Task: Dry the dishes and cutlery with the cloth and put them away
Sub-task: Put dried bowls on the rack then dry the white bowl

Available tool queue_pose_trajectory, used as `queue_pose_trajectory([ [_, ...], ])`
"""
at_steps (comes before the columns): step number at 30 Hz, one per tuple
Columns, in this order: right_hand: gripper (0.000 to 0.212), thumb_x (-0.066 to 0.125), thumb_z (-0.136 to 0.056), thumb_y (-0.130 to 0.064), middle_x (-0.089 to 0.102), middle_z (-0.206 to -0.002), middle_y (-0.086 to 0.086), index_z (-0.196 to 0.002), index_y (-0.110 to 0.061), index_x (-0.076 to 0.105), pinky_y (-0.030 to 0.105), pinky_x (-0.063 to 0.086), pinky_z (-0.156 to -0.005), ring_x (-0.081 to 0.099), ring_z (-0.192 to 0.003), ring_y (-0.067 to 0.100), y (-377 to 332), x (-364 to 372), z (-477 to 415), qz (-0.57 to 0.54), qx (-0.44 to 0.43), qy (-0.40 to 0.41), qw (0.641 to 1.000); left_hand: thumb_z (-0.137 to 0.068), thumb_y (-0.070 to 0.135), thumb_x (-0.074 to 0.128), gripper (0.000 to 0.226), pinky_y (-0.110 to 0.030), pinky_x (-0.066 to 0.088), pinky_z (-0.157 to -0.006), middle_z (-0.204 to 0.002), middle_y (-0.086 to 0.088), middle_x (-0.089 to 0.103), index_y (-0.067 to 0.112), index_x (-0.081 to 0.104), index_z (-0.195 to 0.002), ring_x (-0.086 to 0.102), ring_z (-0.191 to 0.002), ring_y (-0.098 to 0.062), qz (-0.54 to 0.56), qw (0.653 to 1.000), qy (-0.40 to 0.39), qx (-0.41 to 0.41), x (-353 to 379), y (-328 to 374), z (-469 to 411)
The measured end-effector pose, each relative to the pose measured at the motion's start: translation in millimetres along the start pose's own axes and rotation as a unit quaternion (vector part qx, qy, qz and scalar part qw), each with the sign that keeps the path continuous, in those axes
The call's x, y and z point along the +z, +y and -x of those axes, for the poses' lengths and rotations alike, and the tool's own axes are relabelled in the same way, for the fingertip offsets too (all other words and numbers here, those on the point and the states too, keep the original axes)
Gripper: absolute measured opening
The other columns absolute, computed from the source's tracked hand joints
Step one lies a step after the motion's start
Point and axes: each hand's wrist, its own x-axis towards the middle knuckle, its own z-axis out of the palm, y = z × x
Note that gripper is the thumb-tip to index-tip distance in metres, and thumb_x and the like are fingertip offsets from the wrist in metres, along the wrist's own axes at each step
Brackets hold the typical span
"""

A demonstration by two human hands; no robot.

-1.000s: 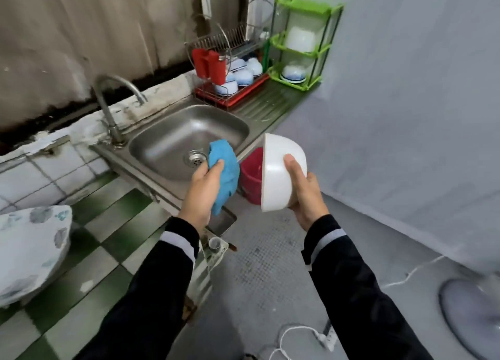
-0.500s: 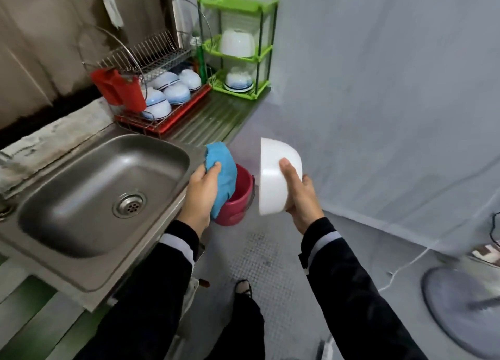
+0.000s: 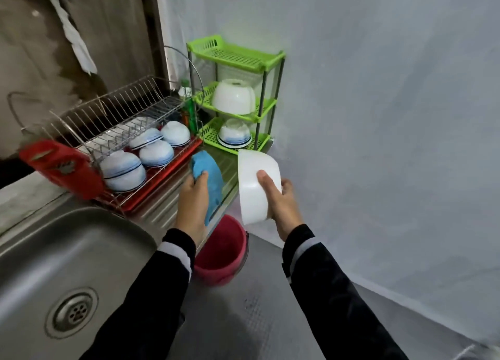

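Well, overturned bowls (image 3: 123,170) sit in rack (image 3: 108,108) and green shelf (image 3: 235,56).

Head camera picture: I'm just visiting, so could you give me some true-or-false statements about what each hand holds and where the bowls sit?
1. The right hand holds a plain white bowl. True.
2. The left hand grips a red cloth. False: it grips a blue cloth.
3. The green plastic three-tier shelf carries a bowl on its top tier. False: upturned bowls sit on its middle and bottom tiers only.
4. Blue-and-white bowls lie upside down in the wire dish rack. True.
5. The red bucket stands inside the steel sink. False: it stands outside the sink, below the counter edge.
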Motion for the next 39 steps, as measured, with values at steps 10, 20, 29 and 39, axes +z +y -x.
queue_pose_trajectory([
  [10, 0.1, 0.076, -0.055, -0.067, 0.056, -0.129, -0.004, -0.137, -0.022, 0.039, 0.028, 0.06, -0.078, 0.063, -0.107, 0.009, -15.0, 33.2, -127.0, -0.011, -0.055, -0.037, 0.998, -0.102, 0.018, 0.047, 0.013, -0.038, 0.047, -0.093, -0.116, -0.005, 0.063, 0.023, 0.057, -0.109, 0.06, -0.106, -0.024, -0.001, 0.996, 0.091, -0.024, 36.1, -2.2, -97.0],
  [20, 0.119, 0.083, -0.054, -0.063, 0.031, -0.141, -0.004, -0.149, -0.014, 0.031, 0.031, 0.037, -0.113, 0.041, -0.125, 0.004, -66.8, 82.1, -252.7, 0.06, -0.202, -0.048, 0.976, -0.099, 0.032, 0.051, 0.016, -0.052, 0.047, -0.1, -0.122, -0.005, 0.066, 0.029, 0.062, -0.11, 0.062, -0.111, -0.028, -0.021, 0.988, 0.153, 0.021, 74.1, 18.8, -191.4],
  [29, 0.126, 0.077, -0.057, -0.073, 0.025, -0.153, 0.02, -0.152, -0.01, 0.023, 0.052, 0.03, -0.116, 0.027, -0.142, 0.036, -59.6, 108.4, -298.5, 0.233, -0.368, 0.055, 0.899, -0.102, 0.025, 0.047, 0.019, -0.046, 0.048, -0.1, -0.119, -0.003, 0.064, 0.025, 0.057, -0.117, 0.061, -0.109, -0.024, 0.006, 0.971, 0.237, 0.027, 83.8, 25.7, -233.4],
  [39, 0.114, 0.076, -0.061, -0.074, 0.037, -0.146, 0.033, -0.14, -0.002, 0.039, 0.052, 0.036, -0.11, 0.033, -0.138, 0.043, -73.1, 122.3, -352.4, 0.31, -0.375, 0.132, 0.863, -0.102, 0.018, 0.046, 0.018, -0.041, 0.049, -0.094, -0.102, 0.004, 0.065, 0.02, 0.058, -0.115, 0.062, -0.102, -0.022, 0.01, 0.965, 0.261, 0.034, 84.4, 18.2, -250.5],
])
